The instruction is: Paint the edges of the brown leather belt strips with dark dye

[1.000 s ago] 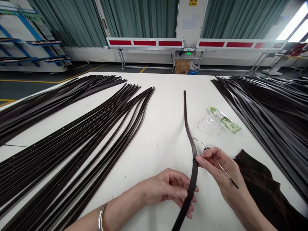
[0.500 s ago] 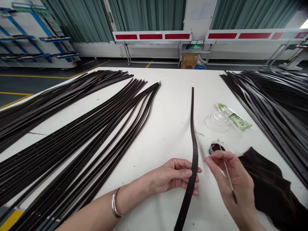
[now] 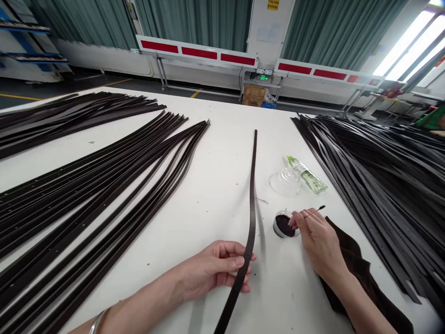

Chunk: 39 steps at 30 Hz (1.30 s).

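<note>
Starting on the left: bundles of dark strips (image 3: 114,171) fan out across the white table (image 3: 222,185), a lot of them with little holes. Next over is the left hand (image 3: 219,269), gripping 1 dark strap (image 3: 252,204), thumb on top and fingers behind. That strap sits mid-table, its far end pointing away and its near end running out of view at the bottom. My take: that's a decent hold, just keep it light so the strap doesn't twist and the holes stay facing you.

Right of the strap is a small cup (image 3: 276,228) of dark liquid, with a clear lid (image 3: 285,182) behind it. The right hand (image 3: 316,236) is at the cup, fingertips pinched on a thin tool (image 3: 321,208), dark end sticking up. Can't tell if the lower end is in the liquid. I'd go shallow and touch off any extra on the rim, since a drip on the strap would be a pain. Watch your wrist too: dark material (image 3: 347,260) lies right by it. Far right, another big pile of strips (image 3: 361,176).

Writing, left to right: the carton (image 3: 253,95) at the back reads "KARL". The green lit sign (image 3: 264,78) and yellow notice (image 3: 273,4) are too small for me. The green packet (image 3: 308,175) has print, but I can't read it.
</note>
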Each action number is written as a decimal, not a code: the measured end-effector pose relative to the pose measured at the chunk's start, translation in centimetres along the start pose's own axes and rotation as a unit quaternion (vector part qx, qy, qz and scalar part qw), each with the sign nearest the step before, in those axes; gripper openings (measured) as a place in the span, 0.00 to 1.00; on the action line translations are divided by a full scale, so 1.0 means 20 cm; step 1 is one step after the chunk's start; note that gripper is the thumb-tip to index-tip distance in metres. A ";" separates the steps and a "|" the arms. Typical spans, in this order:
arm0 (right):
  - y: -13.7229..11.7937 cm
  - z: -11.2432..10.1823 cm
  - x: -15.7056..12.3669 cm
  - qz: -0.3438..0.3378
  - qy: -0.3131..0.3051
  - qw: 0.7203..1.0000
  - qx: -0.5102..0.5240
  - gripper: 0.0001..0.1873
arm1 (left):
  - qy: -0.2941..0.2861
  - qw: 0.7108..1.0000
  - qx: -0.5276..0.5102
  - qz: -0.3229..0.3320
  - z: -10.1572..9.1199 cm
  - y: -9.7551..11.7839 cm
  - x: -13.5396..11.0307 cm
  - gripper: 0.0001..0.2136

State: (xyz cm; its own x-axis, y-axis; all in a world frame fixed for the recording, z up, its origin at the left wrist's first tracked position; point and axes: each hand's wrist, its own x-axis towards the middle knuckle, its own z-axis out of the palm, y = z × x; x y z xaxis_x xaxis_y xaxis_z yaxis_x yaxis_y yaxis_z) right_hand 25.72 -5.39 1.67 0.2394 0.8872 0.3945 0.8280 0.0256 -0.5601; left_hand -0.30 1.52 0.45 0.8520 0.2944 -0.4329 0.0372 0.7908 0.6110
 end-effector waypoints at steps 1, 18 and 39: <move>0.01 0.01 0.00 -0.009 -0.002 1.000 -0.006 0.20 | 0.001 1.000 -0.003 -0.002 0.00 0.00 0.00 0.11; 0.04 0.05 0.00 -0.035 0.002 0.999 -0.030 0.18 | 0.009 1.000 -0.015 -0.002 0.02 0.01 0.00 0.11; -0.33 0.02 -0.13 0.095 0.059 0.977 0.180 0.20 | -0.001 0.998 -0.039 0.049 0.03 -0.03 0.01 0.12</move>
State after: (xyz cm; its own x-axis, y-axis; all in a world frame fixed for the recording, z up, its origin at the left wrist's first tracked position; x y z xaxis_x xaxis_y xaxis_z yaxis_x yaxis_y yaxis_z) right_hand 19.34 -7.68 4.01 0.4460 0.8327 0.3281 0.5355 0.0454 -0.8433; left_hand 0.21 0.82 0.43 0.8508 0.3713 -0.3719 -0.0874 0.7979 0.5965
